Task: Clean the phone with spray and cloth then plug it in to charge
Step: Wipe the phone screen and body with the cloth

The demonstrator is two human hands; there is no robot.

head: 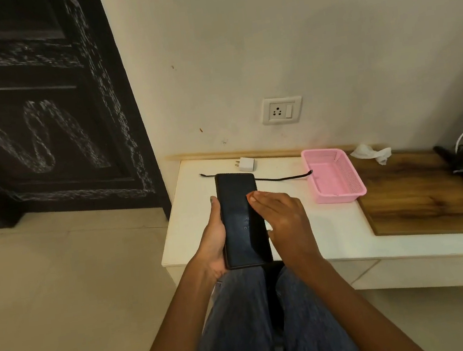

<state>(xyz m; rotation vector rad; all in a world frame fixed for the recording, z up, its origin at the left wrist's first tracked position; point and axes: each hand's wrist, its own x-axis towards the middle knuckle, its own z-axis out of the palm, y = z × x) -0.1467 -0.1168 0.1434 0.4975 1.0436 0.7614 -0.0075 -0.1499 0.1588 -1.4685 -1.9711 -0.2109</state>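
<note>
There is one phone (241,218), one white charger plug (246,164), one black cable (280,178), one pink basket (356,185) and one crumpled white cloth (371,152), perhaps a tissue. The phone is black with a dark screen, above the desk (335,232) edge; the left hand (214,242) grasps its side, while the right hand (281,216) lies flat with straight fingers on the screen. The basket holds nothing.

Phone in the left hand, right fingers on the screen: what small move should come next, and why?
Probably the right hand should leave the screen and reach for the black cable on the white shelf. The left hand already grips the phone, no spray or cloth is in hand, and the white adapter lies unplugged below the wall socket.
</note>
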